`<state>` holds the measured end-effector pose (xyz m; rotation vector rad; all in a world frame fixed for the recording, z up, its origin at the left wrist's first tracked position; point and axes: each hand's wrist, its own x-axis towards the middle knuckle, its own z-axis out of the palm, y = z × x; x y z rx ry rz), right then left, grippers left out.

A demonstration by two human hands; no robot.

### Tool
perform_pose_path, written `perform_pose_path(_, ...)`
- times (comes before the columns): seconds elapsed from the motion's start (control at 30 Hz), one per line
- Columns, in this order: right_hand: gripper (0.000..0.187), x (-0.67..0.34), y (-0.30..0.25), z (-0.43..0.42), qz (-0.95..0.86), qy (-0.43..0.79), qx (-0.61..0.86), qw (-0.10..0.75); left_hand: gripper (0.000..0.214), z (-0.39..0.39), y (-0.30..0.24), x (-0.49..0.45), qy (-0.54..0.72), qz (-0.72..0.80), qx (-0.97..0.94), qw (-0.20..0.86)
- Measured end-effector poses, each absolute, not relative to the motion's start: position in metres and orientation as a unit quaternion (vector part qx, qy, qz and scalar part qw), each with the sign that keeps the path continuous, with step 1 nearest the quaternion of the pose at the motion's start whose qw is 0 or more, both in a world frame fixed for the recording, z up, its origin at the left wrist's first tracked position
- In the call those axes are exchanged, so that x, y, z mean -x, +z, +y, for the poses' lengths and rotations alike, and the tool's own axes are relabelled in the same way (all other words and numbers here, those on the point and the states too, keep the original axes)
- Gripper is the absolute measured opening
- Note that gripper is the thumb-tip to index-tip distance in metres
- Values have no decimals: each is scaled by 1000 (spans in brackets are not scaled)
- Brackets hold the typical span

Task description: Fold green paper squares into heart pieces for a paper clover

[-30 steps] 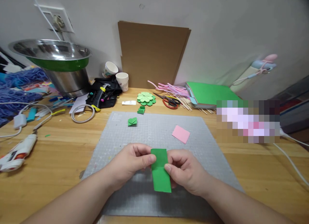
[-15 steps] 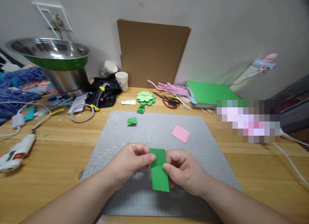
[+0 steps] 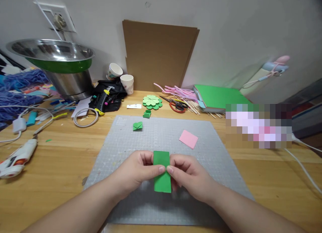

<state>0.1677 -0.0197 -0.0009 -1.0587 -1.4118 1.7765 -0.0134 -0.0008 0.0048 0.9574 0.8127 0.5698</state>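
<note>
A narrow green paper strip (image 3: 162,172) is held upright over the grey cutting mat (image 3: 161,135). My left hand (image 3: 137,171) pinches its left edge, thumb on the front. My right hand (image 3: 188,176) pinches its right edge, and the two thumb tips nearly meet at the strip's middle. Further back on the mat lie a small folded green heart (image 3: 137,126) and a pink paper square (image 3: 188,139).
Beyond the mat: another folded green piece (image 3: 147,114), a green paper clover (image 3: 152,102), red scissors (image 3: 176,105), pink pipe cleaners (image 3: 176,91), a green folder (image 3: 218,98). Left: a glue gun (image 3: 17,157), a cable coil (image 3: 87,117), a steel bowl (image 3: 54,55), paper cups (image 3: 127,82). Cardboard (image 3: 158,55) leans on the wall.
The green strip has shifted a little left and up. Both thumbs have closed in toward its middle, and the strip looks narrower and shorter than before.
</note>
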Motion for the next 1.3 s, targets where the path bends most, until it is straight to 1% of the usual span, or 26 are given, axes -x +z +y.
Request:
perform_pose_path(0.1, 39, -169, -5, -19, -503, 711, 371, 321, 22, -1, 7, 14, 264, 356, -438, 782)
perform_pose_path(0.27, 41, -170, -9, -18, -468, 753, 335, 318, 15, -2, 12, 12, 242, 259, -427, 832)
perform_pose_path(0.5, 41, -169, -11, -18, -463, 764, 328, 308, 18, -1, 11, 11, 233, 254, -420, 839)
perform_pose_path(0.63, 41, -169, -10, -18, -488, 742, 341, 309, 24, -2, 11, 11, 233, 273, -429, 829)
perform_pose_path(0.8, 36, -167, -5, -20, -537, 686, 368, 325, 26, -2, 7, 12, 263, 354, -450, 776)
perform_pose_path(0.93, 37, -166, -2, -22, -535, 673, 387, 333, 32, -1, 9, 12, 257, 377, -458, 763)
perform_pose_path(1.07, 37, -166, -2, -24, -545, 653, 395, 346, 32, 0, 11, 14, 274, 408, -456, 742)
perform_pose_path(1.2, 36, -167, -1, -24, -573, 631, 399, 338, 40, 1, 11, 16, 288, 429, -465, 719)
perform_pose_path(1.3, 37, -168, -1, -23, -594, 618, 399, 326, 42, 1, 10, 16, 287, 415, -460, 731)
